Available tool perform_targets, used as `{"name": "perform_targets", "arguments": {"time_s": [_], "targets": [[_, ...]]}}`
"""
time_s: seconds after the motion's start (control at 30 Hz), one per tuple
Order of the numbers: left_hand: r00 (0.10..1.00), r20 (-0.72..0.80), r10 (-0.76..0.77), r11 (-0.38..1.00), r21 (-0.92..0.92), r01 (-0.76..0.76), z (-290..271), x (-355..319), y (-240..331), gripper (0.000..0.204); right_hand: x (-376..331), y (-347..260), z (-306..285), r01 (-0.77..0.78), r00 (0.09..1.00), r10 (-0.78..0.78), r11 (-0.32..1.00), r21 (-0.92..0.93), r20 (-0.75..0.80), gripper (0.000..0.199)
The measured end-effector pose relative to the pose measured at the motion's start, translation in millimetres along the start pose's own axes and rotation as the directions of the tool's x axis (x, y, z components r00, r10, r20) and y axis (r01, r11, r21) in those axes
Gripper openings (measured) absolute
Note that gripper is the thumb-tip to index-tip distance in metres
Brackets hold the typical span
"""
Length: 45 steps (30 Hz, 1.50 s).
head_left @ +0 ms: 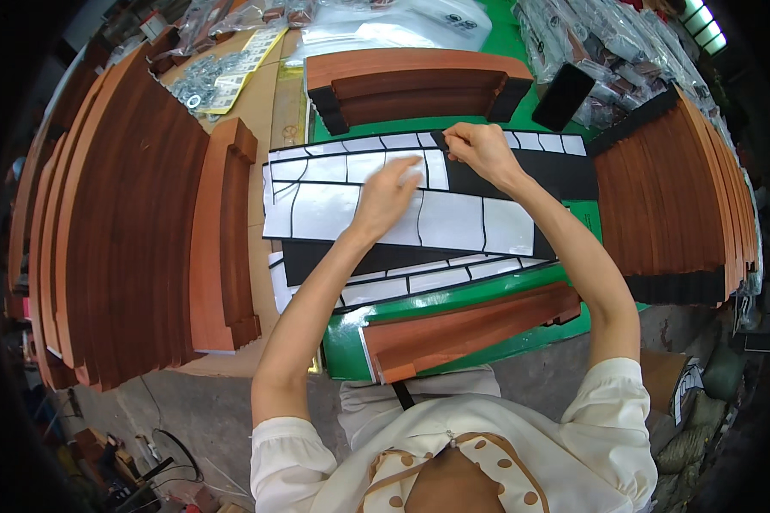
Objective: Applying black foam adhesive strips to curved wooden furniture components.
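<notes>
Sheet: white-backed black foam sheet cut into rectangular pads (453, 218), centre of green table (488, 295).
Left hand (385, 192): flat, pressing sheet down.
Right hand (479, 147): pinching far-edge black strip (441, 137).
Advice: peel slowly, keeping the sheet pinned flat.

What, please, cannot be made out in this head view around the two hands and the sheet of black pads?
- Left hand: motion-blurred, so its contact with the pad sheet is unclear.
- Right hand: its fingertips hide what they pinch at the sheet's top edge.
- Metal washers: too small to count.
- Bagged parts: bent and glare-washed near the rim.
- Lower wooden piece: near end cut off by the person's chest.
</notes>
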<state>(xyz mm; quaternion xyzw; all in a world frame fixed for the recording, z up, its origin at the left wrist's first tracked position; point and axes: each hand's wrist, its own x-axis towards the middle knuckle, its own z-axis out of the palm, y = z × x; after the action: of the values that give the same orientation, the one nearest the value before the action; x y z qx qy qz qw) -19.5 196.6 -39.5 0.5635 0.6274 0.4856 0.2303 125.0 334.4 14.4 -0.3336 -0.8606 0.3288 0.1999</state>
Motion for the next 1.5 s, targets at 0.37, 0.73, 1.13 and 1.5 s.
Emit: {"name": "perform_targets", "arguments": {"time_s": [0.37,0.73,1.13,1.5], "targets": [[0.997,0.032,-0.069,0.987,-0.142,0.073,-65,-89,142,0.014,-137,-116,-19,0.580,0.803,-0.587,0.810,-0.090,-0.102,0.018],[0.936,-0.023,0.351,0.927,0.147,-0.344,-79,-196,158,0.044,-223,-154,-5,0.334,0.919,-0.375,0.904,0.266,0.119,0.027],[0.982,-0.187,-0.031,0.999,-0.028,0.026,-49,-226,116,0.029,-230,-145,29,0.305,0.951,-0.308,0.948,0.085,0.016,0.022],[0.976,-0.210,-0.051,0.998,-0.059,0.039,-45,-225,112,0.025,-225,-145,30,0.356,0.934,-0.354,0.933,-0.047,0.042,0.020]]}}
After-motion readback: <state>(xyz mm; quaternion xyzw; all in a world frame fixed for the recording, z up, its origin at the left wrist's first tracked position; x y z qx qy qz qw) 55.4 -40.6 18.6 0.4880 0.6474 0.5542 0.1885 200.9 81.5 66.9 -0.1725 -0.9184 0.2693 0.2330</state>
